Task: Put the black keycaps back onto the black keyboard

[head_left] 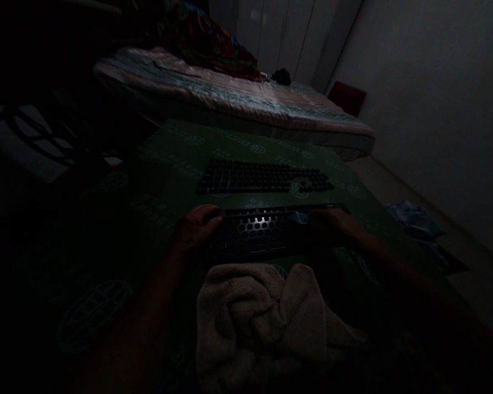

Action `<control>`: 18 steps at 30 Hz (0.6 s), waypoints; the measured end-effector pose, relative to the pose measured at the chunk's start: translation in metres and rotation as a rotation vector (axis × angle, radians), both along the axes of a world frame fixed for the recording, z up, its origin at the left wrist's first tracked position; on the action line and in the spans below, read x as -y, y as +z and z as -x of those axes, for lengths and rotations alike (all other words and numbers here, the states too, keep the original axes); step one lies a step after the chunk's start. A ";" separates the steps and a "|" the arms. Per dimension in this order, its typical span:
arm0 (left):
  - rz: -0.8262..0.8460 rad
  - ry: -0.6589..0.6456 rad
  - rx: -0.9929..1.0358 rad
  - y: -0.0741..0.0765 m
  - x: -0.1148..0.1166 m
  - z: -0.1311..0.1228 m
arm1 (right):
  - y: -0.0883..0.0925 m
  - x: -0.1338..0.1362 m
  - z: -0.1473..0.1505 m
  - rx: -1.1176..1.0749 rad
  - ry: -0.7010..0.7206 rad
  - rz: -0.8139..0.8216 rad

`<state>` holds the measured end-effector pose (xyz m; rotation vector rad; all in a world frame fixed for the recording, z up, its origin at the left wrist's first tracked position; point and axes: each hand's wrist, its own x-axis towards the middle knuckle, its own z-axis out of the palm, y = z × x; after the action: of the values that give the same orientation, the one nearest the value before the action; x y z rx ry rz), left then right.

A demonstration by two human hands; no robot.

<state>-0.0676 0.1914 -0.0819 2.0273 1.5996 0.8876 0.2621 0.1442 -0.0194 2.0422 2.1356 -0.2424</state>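
The room is very dark. My left hand (195, 225) grips the left end of a bare keyboard frame (263, 232) with round holes, its fingers curled over the edge. At the frame's right end, my right hand (332, 225) rests on it with something bluish (299, 217) under the fingers; I cannot make out what. Beyond the frame, a set of black keycaps (263, 176) lies laid out in keyboard shape on a green printed mat (168, 164).
A crumpled beige towel (254, 312) lies just in front of me. A mattress (230, 98) with bedding and colourful cloth runs behind the mat. Blue cloth (411, 219) lies on the floor at right, near a pale wall.
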 end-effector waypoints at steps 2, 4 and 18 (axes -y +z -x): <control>-0.005 0.000 0.003 -0.001 0.000 0.000 | -0.001 0.003 0.008 0.003 -0.030 0.010; -0.005 0.006 0.008 -0.001 -0.001 0.000 | 0.000 0.008 0.017 0.050 -0.043 0.019; 0.021 0.017 0.008 -0.002 -0.002 0.000 | 0.014 0.022 -0.002 -0.091 -0.151 -0.096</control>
<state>-0.0673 0.1938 -0.0842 1.9958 1.6177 0.8803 0.2639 0.1227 -0.0049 2.2922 2.0843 -0.2624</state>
